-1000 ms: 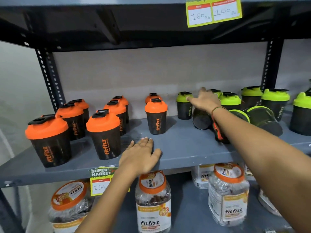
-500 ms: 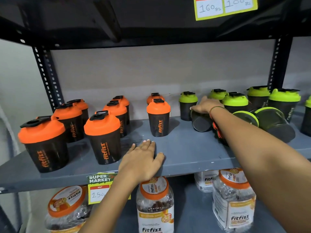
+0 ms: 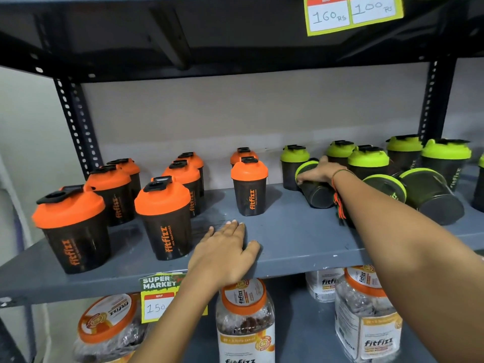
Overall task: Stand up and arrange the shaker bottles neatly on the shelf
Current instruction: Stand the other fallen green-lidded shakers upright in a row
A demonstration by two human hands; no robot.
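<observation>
Black shaker bottles stand on the grey shelf [image 3: 301,231]. Several with orange lids [image 3: 162,218] stand upright on the left and middle. Several with green lids [image 3: 368,159] stand at the back right. Three green-lidded bottles lie on their sides. My right hand [image 3: 318,172] is closed over the leftmost tipped bottle [image 3: 315,191], near its lid. Another tipped bottle [image 3: 429,195] lies further right, and a third sits partly hidden behind my right forearm. My left hand [image 3: 226,251] rests flat on the shelf's front edge, holding nothing.
A dark upper shelf [image 3: 209,35] hangs overhead with a yellow price tag [image 3: 353,14]. Perforated uprights [image 3: 76,129] stand at the back corners. Below, clear jars with orange lids [image 3: 245,323] fill the lower shelf. A price label [image 3: 158,297] hangs from the shelf front.
My right hand dropped from above the green bottles onto the tipped bottle and closed on it. The left hand stayed flat on the shelf.
</observation>
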